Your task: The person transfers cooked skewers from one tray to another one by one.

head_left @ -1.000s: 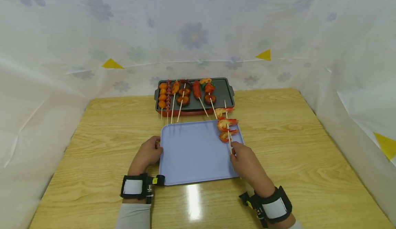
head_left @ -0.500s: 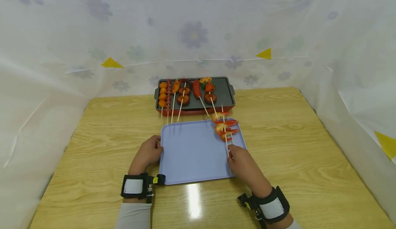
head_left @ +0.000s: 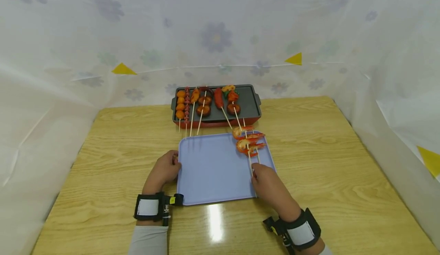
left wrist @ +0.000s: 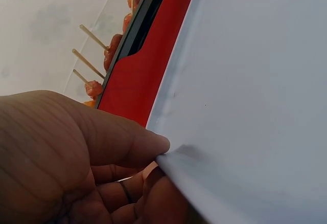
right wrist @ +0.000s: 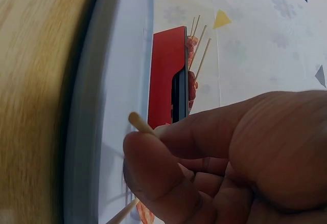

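My left hand [head_left: 166,169] grips the left edge of a pale lavender-blue tray [head_left: 213,174], thumb on top and fingers beneath, as the left wrist view shows. My right hand [head_left: 269,184] pinches the stick of a shrimp skewer [head_left: 243,144] between thumb and fingers, over the tray's right side. In the right wrist view the stick's blunt end [right wrist: 139,122] pokes out past the fingertips. A second shrimp skewer [head_left: 262,145] lies at the tray's right edge, partly covered by the held one; whether the held skewer touches it I cannot tell.
Behind the tray stands a red and black grill [head_left: 249,104] with several skewers: orange balls [head_left: 180,105], a sausage [head_left: 218,99], mushroom slices [head_left: 203,111] and mixed pieces [head_left: 233,96]. Their sticks overhang its front. A flowered sheet [head_left: 216,37] hangs behind the wooden table [head_left: 326,151].
My right hand has moved left and slightly towards me with the shrimp skewer, uncovering more of the second one. The left hand has stayed on the tray edge.
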The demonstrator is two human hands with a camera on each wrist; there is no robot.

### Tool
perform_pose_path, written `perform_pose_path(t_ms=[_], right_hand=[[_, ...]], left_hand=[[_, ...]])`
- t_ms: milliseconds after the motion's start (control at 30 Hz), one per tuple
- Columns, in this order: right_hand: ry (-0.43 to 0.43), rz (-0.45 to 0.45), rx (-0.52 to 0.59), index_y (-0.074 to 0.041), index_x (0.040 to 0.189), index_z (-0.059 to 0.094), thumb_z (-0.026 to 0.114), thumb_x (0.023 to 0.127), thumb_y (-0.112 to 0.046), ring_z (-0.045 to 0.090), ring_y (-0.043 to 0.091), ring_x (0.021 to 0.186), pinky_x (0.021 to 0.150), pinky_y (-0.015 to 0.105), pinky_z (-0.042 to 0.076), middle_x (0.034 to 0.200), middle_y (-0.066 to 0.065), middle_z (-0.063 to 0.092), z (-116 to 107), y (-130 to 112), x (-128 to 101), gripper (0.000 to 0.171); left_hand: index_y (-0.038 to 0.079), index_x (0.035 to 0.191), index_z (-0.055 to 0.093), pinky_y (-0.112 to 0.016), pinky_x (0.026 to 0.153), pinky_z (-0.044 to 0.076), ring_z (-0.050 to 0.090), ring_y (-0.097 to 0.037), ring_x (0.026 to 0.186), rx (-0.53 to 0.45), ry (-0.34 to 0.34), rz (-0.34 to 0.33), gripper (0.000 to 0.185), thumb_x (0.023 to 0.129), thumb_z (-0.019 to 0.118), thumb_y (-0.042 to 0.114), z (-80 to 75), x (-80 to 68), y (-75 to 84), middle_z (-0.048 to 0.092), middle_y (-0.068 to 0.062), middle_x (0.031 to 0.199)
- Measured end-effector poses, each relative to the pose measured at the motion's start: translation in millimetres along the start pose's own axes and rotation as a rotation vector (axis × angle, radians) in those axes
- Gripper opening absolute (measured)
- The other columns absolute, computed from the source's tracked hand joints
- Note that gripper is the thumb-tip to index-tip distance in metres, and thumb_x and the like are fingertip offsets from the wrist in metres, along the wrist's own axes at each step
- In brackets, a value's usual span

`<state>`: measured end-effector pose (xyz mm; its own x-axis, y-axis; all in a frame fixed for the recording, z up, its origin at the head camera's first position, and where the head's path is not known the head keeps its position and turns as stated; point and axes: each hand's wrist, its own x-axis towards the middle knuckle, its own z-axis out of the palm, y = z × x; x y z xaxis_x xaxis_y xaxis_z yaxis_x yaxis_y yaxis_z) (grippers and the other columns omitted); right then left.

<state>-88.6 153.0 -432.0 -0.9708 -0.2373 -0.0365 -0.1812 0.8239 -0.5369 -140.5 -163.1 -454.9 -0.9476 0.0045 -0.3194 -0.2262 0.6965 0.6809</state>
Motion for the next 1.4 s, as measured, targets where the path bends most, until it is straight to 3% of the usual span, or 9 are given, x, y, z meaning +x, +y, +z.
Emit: perform_pose_path(t_ms=[267,600,1400], right_hand=[[-0.015,0.014,-0.008,0.0,0.085,0.059,0.064,0.087,0.007,0.047,0.017,0.062,0.054,0.032,0.041,0.068,0.002,0.05,0.2,-2.4,-1.6,0.009],[-0.037,-0.01,-0.025,-0.007,0.073,0.047,0.063,0.087,0.007,0.038,0.016,0.056,0.051,0.03,0.03,0.062,0.001,0.039,8.2,3.8,1.3,0.025],[-0.045,0.005,-0.069,-0.007,0.073,0.051,0.062,0.087,0.003,0.044,0.017,0.057,0.052,0.032,0.037,0.061,0.002,0.045,7.4,6.1,2.1,0.021]], left_hand=[[-0.005,0.141,0.045,-0.031,0.06,0.044,0.054,-0.022,0.077,0.009,0.002,0.002,0.05,0.094,0.052,0.009,0.0,0.6,-0.5,0.055,-0.012,0.097],[-0.006,0.139,0.046,-0.031,0.06,0.044,0.054,-0.022,0.076,0.012,0.006,0.016,0.049,0.093,0.053,0.008,0.4,0.2,-1.5,0.056,-0.011,0.095],[-0.007,0.14,0.045,-0.032,0.06,0.044,0.054,-0.022,0.076,0.021,-0.002,0.022,0.049,0.093,0.052,0.007,-2.1,0.4,0.3,0.056,-0.012,0.095]])
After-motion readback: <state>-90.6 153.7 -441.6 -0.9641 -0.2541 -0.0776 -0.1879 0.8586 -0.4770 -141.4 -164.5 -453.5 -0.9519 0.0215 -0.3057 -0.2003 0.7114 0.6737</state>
